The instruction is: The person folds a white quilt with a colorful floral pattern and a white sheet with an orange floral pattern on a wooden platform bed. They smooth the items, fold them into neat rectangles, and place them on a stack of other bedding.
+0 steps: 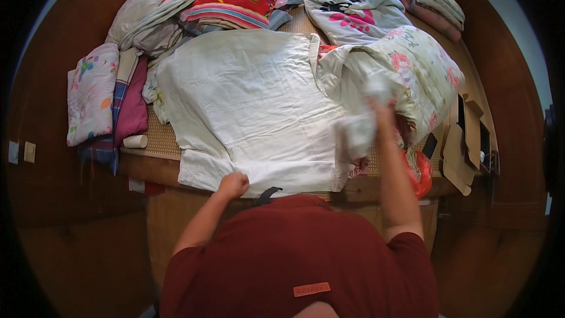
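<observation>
A large white sheet (259, 94) lies spread over the woven mat, its near edge at the front of the bed. My left hand (234, 184) is closed in a fist at that near edge, with a bit of the sheet apparently in its fingers. On the other side, my right hand (384, 108) is raised and smeared by motion. It is closed on the sheet's right part, which is lifted and blurred below and above the hand. Right beside it lies a bulky quilt with pink flowers (435, 70).
Folded bedding (94, 94) is piled at the left, next to a small white roll (135, 141). A red embroidered cushion (238, 3) and quilts lie at the back. An open cardboard box (462, 153) and a red plastic bag (419, 174) are at the right.
</observation>
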`<state>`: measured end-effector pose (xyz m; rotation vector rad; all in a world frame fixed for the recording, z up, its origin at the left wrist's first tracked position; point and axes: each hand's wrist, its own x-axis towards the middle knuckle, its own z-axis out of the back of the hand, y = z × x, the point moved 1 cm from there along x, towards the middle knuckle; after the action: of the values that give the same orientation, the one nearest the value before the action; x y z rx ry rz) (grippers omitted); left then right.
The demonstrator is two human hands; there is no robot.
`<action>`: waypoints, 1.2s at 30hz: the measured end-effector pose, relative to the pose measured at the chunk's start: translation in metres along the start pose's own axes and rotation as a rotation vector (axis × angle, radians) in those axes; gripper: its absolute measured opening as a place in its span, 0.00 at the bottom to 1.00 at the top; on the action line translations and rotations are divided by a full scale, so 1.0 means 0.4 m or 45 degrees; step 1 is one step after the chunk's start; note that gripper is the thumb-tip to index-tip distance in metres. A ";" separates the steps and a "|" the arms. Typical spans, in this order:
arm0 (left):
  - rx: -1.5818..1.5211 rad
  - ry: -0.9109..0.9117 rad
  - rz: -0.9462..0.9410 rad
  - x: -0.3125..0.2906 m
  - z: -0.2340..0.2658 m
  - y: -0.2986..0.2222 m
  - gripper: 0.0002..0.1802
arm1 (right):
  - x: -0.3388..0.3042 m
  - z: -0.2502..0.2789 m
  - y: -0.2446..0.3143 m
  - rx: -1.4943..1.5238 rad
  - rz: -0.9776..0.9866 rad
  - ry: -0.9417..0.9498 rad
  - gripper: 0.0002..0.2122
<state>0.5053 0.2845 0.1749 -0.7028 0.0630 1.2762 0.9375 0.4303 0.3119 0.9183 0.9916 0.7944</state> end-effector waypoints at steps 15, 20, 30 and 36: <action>-0.414 0.225 0.138 -0.122 -0.015 0.072 0.09 | -0.110 -0.633 0.080 -1.027 0.595 0.879 0.22; -0.245 0.034 0.058 -0.141 0.023 0.028 0.07 | 0.144 0.045 0.407 0.086 0.698 0.061 0.22; -0.218 0.121 0.182 -0.104 0.013 0.048 0.10 | 0.073 0.743 -0.235 0.853 0.288 -0.161 0.21; -0.461 0.267 0.371 -0.123 -0.082 0.101 0.11 | 0.097 0.731 -0.417 0.845 -0.029 -0.603 0.20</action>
<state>0.4646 0.2305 0.1516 -1.1715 0.1102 1.5062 1.2453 0.3196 0.2234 1.5740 0.8423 0.1865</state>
